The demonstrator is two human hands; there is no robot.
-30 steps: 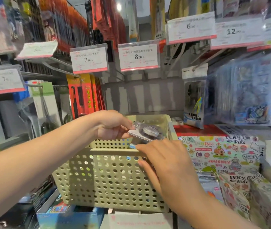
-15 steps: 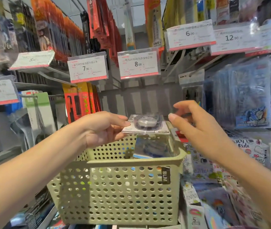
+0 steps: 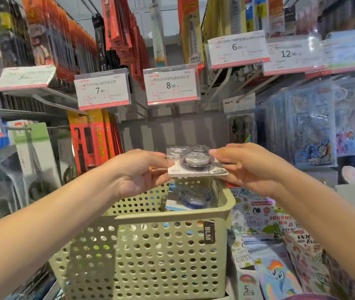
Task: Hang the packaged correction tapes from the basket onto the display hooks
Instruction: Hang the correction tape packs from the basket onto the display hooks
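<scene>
The left hand [image 3: 137,169] and the right hand [image 3: 248,165] are holding one packaged correction tape [image 3: 194,162] between them, flat and roughly level, directly above the basket [image 3: 142,252]. The left fingers are pinching the card's edge at 9 o'clock, thumb on top. The right fingers are pinching the edge at 3 o'clock, with the thumb tip resting against the clear round blister. Both hands are closed on the package; neither is released.

The basket is a pale green perforated container sitting at 6 o'clock of the held package, with a dark label reading BLM [image 3: 208,233] on its front wall. More packaged tapes [image 3: 190,197] are standing upright inside it, against the far right corner.

At 12 o'clock of the held package, a price tag marked 8.00 [image 3: 171,85] is hanging at the front of a hook; whether anything hangs behind it cannot be told. A tag marked 7.90 [image 3: 102,89] is sitting at 10 o'clock, with red carded packs [image 3: 94,137] hanging below it. Printed sticker packs [image 3: 265,226] are lying at 4 o'clock, beside the basket.
</scene>
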